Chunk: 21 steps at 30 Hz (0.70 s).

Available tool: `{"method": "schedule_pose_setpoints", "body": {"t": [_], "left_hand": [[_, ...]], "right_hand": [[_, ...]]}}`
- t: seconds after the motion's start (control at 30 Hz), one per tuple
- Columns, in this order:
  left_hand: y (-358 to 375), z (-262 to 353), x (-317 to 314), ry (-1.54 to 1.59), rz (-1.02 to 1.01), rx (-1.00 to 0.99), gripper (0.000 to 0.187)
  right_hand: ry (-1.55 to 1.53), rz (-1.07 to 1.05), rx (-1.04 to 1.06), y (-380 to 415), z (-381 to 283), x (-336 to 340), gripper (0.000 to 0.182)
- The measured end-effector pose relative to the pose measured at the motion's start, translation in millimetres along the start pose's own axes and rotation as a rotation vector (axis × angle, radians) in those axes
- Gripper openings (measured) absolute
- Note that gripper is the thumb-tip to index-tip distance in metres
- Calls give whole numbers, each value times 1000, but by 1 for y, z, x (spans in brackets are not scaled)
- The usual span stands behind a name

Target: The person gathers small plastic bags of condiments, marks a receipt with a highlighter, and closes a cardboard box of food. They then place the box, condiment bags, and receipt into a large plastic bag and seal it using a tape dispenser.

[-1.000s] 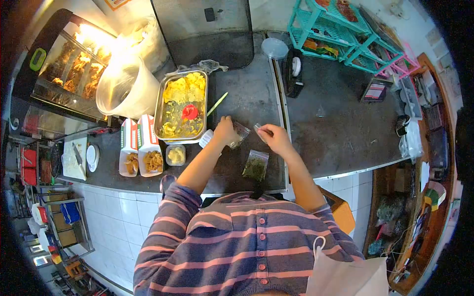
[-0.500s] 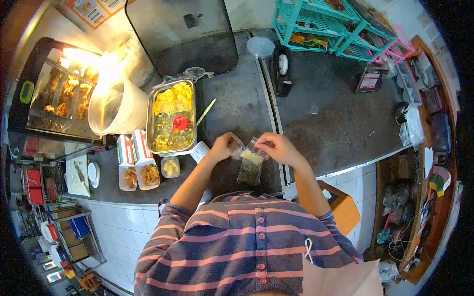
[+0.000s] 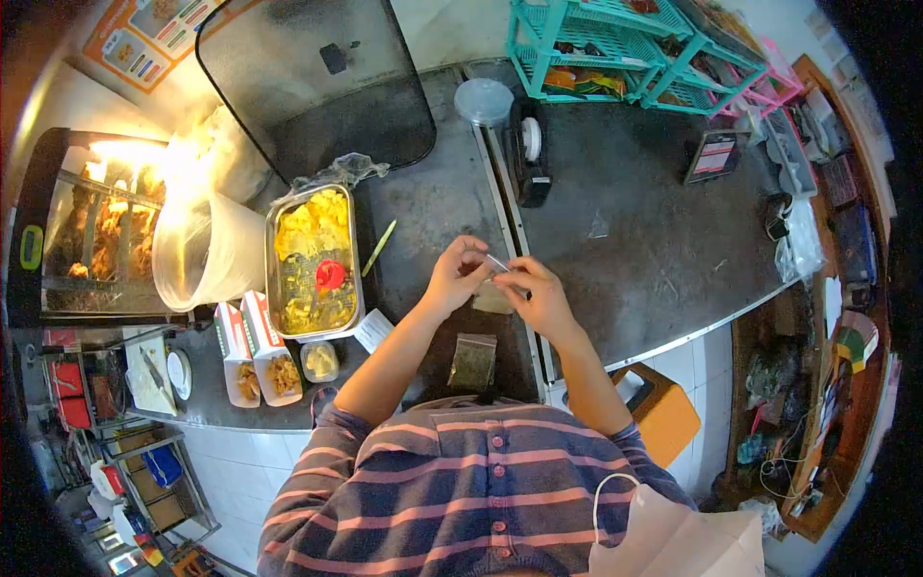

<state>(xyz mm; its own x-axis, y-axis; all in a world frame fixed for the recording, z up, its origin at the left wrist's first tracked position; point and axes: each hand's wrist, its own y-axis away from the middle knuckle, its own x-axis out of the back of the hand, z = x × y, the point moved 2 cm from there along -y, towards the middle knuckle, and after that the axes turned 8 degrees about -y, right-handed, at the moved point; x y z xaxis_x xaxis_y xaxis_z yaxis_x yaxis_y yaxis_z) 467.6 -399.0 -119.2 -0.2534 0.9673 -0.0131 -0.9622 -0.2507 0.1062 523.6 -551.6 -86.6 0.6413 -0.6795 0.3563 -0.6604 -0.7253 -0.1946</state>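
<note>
Head view: the fingers of the left hand (image 3: 452,288) and right hand (image 3: 540,300) are nearly closed, pinching what looks like the upper edge of a small plastic bag (image 3: 492,301) between them. A dark-filled zip bag (image 3: 473,363) lies on the tabletop (image 3: 433,212), nearer the body than the fingers. Good handling calls for even, light pinches, keeping that edge taut and the bag upright.

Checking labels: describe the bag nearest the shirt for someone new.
Find the dark counter, then its edge by the striped shirt. A small clear bag lies flat there; it looks dark inside, unlike the pale packet by the right hand.
</note>
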Motion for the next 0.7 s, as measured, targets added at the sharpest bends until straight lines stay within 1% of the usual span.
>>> {"method": "schedule_pose_setpoints", "body": {"t": [0.1, 0.2, 0.23, 0.33, 0.4, 0.43, 0.53, 0.57, 0.63, 0.67, 0.7], "left_hand": [[-9, 1, -8, 9, 18, 74, 12], [-16, -18, -8, -53, 13, 135, 14], [-17, -21, -8, -79, 5, 146, 15], [-16, -24, -6, 72, -138, 211, 20], [-15, -29, -11, 269, -169, 255, 20], [-15, -31, -14, 367, -185, 276, 20], [-20, -29, -21, 2, -271, 106, 21], [-23, -26, -20, -68, -259, 70, 23], [-32, -22, -16, -71, -271, 64, 26], [-37, -21, -14, -73, -278, 62, 27], [-42, -18, -11, -193, -260, 11, 30]], "right_hand": [[29, 107, 61, -4, 3, 4, 15], [206, 82, 281, -6, -7, 4, 15], [150, 124, 192, -5, 1, 3, 15], [-16, 244, -56, -2, 23, 4, 15], [-130, 318, -194, -7, 26, 8, 15], [-95, 348, -112, -9, 28, 9, 15], [-193, 461, -104, -14, 45, 1, 17], [-213, 438, -175, -15, 52, 2, 16], [-256, 392, -317, -16, 65, 7, 15], [-367, 372, -376, -15, 72, 10, 14], [-478, 352, -433, -14, 79, 13, 13]]}}
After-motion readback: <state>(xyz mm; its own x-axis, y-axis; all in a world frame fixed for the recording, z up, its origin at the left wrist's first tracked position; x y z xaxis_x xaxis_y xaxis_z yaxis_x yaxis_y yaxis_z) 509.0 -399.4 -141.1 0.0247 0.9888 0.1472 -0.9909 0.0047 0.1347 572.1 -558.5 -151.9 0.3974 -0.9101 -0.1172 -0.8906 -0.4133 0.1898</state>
